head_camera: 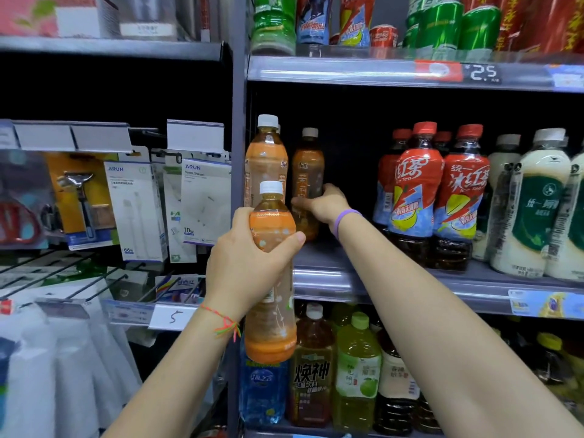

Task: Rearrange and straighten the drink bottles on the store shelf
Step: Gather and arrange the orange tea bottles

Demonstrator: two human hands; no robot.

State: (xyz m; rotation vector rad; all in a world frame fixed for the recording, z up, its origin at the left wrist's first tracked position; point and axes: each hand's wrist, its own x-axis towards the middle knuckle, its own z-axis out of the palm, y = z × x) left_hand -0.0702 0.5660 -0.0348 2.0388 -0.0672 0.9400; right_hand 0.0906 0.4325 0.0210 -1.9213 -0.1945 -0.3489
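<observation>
My left hand [249, 263] grips an orange-labelled tea bottle [273, 324] with a white cap, held upright in front of the middle shelf's front edge. My right hand [319, 205] reaches into the shelf and is wrapped around a darker tea bottle [308, 165] standing further back. A third orange tea bottle [265, 159] stands at the shelf's left end, just behind the held one. To the right is a dark gap, then red iced-tea bottles [414, 188] and white milk-tea bottles [537, 203].
The middle shelf [395, 279] has a grey rail with price tags. Below stand several green, brown and blue bottles [357, 371]. Cans and bottles fill the shelf above [442, 23]. A grey upright [238, 90] separates hanging chargers and razors [139, 207] on the left.
</observation>
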